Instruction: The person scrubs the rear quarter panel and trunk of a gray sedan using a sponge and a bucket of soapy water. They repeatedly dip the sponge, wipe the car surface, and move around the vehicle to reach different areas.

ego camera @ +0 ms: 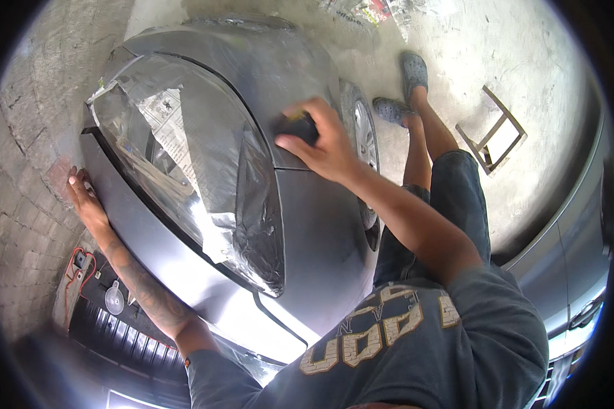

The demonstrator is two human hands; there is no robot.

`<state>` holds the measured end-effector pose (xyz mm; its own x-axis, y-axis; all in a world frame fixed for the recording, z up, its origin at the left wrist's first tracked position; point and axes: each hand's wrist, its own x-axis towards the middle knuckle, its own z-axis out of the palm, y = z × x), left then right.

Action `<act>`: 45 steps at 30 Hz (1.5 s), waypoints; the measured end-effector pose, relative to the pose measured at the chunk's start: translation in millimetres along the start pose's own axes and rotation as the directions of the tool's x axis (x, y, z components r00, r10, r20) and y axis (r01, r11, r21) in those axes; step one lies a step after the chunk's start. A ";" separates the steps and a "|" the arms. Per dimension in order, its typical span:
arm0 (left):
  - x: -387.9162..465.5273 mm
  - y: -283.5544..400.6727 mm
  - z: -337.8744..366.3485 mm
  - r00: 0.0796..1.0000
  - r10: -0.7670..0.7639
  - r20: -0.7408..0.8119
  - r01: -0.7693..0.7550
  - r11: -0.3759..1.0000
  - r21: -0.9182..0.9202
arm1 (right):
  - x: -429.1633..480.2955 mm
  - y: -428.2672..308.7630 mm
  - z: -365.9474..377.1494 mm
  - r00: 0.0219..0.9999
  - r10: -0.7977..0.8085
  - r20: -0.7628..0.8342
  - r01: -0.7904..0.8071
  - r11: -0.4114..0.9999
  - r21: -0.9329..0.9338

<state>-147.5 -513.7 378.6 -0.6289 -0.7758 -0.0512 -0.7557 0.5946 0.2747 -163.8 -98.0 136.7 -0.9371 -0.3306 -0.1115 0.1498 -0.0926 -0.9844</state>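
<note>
A grey car body (pixel 317 220) with a dull, matte finish curves in front of me. My right hand (pixel 322 138) holds a dark hand-sized block (pixel 303 128), blurred and with a bit of yellow on top, against or just over the panel beside a masked window (pixel 210 168). Clear plastic film and a newspaper strip (pixel 169 122) cover parts of that window. My left hand (pixel 88 197) holds nothing and lies along the far edge of the long grey panel (pixel 143 209), fingers stretched out; its palm is hidden.
A car wheel (pixel 366 138) stands near my legs. On the concrete floor are a small frame-like stand (pixel 496 133) and newspaper sheets (pixel 373 10). Another grey car (pixel 552 255) is on the right. An orange cord (pixel 74 266) hangs near the block wall (pixel 20 230).
</note>
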 end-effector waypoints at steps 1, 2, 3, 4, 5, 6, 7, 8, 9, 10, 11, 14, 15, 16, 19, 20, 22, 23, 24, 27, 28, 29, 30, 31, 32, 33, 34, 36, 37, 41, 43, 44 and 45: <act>-1.5 -0.6 0.9 1.000 0.001 0.012 -0.001 1.000 0.001 | 8.9 -2.5 5.0 0.999 0.011 0.051 -0.014 0.998 0.062; 1.1 -0.5 -0.9 1.000 0.005 0.018 -0.005 1.000 0.002 | 6.4 -3.1 4.8 0.998 0.000 0.062 -0.003 0.999 0.040; 2.8 0.1 -2.6 1.000 0.009 0.024 -0.009 1.000 0.003 | 1.2 -4.2 0.4 0.997 -0.010 0.073 0.008 1.000 0.016; 2.6 -2.4 -6.4 1.000 0.015 0.026 -0.015 1.000 0.016 | -6.2 -5.6 -5.2 0.996 -0.019 0.084 0.020 1.000 -0.008; 4.0 -8.0 -8.8 0.999 0.024 0.026 -0.024 0.999 0.021 | -26.7 -4.8 -9.2 0.994 0.064 0.092 -0.068 0.997 0.037; 2.6 -8.6 -8.4 0.999 0.030 0.018 -0.030 0.999 0.025 | -25.6 -6.0 -9.7 0.993 0.062 0.100 -0.068 0.996 0.063; 4.6 -8.1 -8.0 0.999 0.031 0.013 -0.032 0.999 0.029 | -23.4 -6.2 -9.5 0.992 0.059 0.110 -0.069 0.994 0.089; 5.1 -4.4 -5.4 0.999 0.030 0.024 -0.031 0.999 0.037 | -26.6 -7.3 -8.2 0.991 0.072 0.114 -0.085 0.990 0.110; 3.8 -1.1 -4.8 0.999 0.028 0.031 -0.029 0.998 0.048 | -8.2 -10.0 -6.5 0.994 -0.061 0.089 0.064 0.998 -0.029; 1.6 1.2 -2.0 0.999 0.028 0.034 -0.030 0.998 0.051 | -5.3 -6.2 -4.4 0.995 -0.041 0.085 0.040 0.999 0.017; 2.2 3.4 -0.8 0.999 0.032 0.031 -0.034 0.998 0.053 | -2.2 -2.8 -0.9 0.996 -0.028 0.081 0.022 0.998 0.065; -2.1 7.2 -4.6 0.999 0.035 0.041 -0.037 0.998 0.045 | -25.5 -7.7 -3.1 0.994 0.080 0.076 -0.093 0.977 0.192; -4.3 7.9 -5.1 0.998 0.033 0.046 -0.034 0.999 0.038 | -32.5 -9.7 -6.5 0.989 0.125 0.080 -0.140 0.963 0.229; -4.4 9.1 -4.2 0.998 0.038 0.045 -0.040 0.998 0.041 | -27.5 -2.9 -6.3 0.994 0.070 0.083 -0.083 0.983 0.163; -5.8 8.6 -5.7 0.998 0.034 0.043 -0.036 0.998 0.052 | -3.1 -9.9 1.0 0.995 -0.041 0.087 0.041 0.999 -0.005; -5.4 8.2 -2.6 0.999 0.030 0.041 -0.031 0.999 0.038 | -3.7 -12.4 -0.3 0.996 -0.058 0.070 0.062 0.997 -0.054; -1.4 4.2 -1.0 0.999 0.029 0.038 -0.030 0.999 0.020 | -13.1 -16.6 1.0 0.999 -0.005 0.051 0.004 1.000 0.019; -1.1 4.4 -2.6 0.999 0.032 0.037 -0.033 0.999 0.019 | -25.5 -18.1 1.7 0.996 0.068 0.059 -0.076 0.987 0.142; -1.5 4.0 -3.3 0.999 0.035 0.037 -0.036 0.999 0.017 | -33.6 -16.2 1.6 0.987 0.140 0.076 -0.155 0.953 0.262; -5.9 7.2 1.3 0.999 0.030 0.045 -0.028 0.999 -0.036 | -3.8 -13.9 4.5 0.994 -0.078 0.083 0.070 0.993 0.092; -5.1 5.7 1.9 0.998 0.035 0.052 -0.033 0.998 -0.046 | 4.5 -18.6 2.1 0.987 -0.123 0.104 0.117 0.991 0.063; -1.6 5.1 4.3 0.997 0.048 0.063 -0.044 0.997 -0.060 | -9.2 -7.5 -0.6 0.988 -0.129 0.086 0.129 0.992 0.009; -4.3 2.5 -1.2 0.995 0.047 0.089 -0.042 0.998 -0.055 | -21.7 -5.1 2.3 0.995 -0.086 0.056 0.083 0.995 0.053; -4.1 2.5 -6.6 0.996 0.039 0.081 -0.035 0.998 -0.048 | -30.7 -0.4 6.6 0.999 -0.041 0.026 0.039 0.994 0.097; -3.3 1.6 -8.7 0.996 0.031 0.079 -0.027 0.998 -0.048 | -38.3 1.7 10.4 1.000 0.005 -0.007 -0.004 0.991 0.133; -0.7 3.6 -5.8 0.998 0.037 0.058 -0.033 0.997 -0.064 | -24.0 -1.7 12.3 0.994 -0.113 -0.011 0.113 0.993 0.022; -4.1 4.8 -2.7 0.998 0.031 0.062 -0.030 0.999 -0.009 | -19.9 -8.5 12.2 0.994 -0.107 -0.012 0.107 0.993 0.042; -8.5 16.6 1.3 0.998 0.042 0.044 -0.046 0.994 0.096 | -8.7 -15.5 15.4 0.992 -0.122 -0.024 0.124 0.988 0.093; -8.2 21.9 1.8 0.997 0.053 0.047 -0.056 0.997 0.060 | -13.6 -13.4 12.0 0.996 -0.084 -0.018 0.086 0.989 0.121; -28.9 24.8 -6.3 0.993 0.058 0.105 -0.054 0.998 -0.035 | -37.2 -4.1 9.7 0.999 -0.033 0.011 0.031 0.993 0.112; -41.2 33.7 -4.6 0.989 0.119 0.092 -0.111 0.990 -0.086 | -14.5 -6.5 17.8 0.997 0.038 0.060 -0.054 0.953 0.300; -54.2 39.5 0.9 0.982 0.170 0.086 -0.161 0.981 -0.105 | -17.4 -2.8 14.0 1.000 0.004 0.021 -0.009 0.975 0.222; -69.6 47.9 3.5 0.974 0.214 0.079 -0.204 0.972 -0.113 | -25.6 0.0 12.6 1.000 -0.026 -0.009 0.027 0.988 0.150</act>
<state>-140.6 -430.5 392.0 -0.7882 -0.6118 -0.0665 -0.5857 0.7126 0.3861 -135.9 -101.3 141.3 -0.9435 -0.3197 -0.0870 0.1698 -0.2411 -0.9555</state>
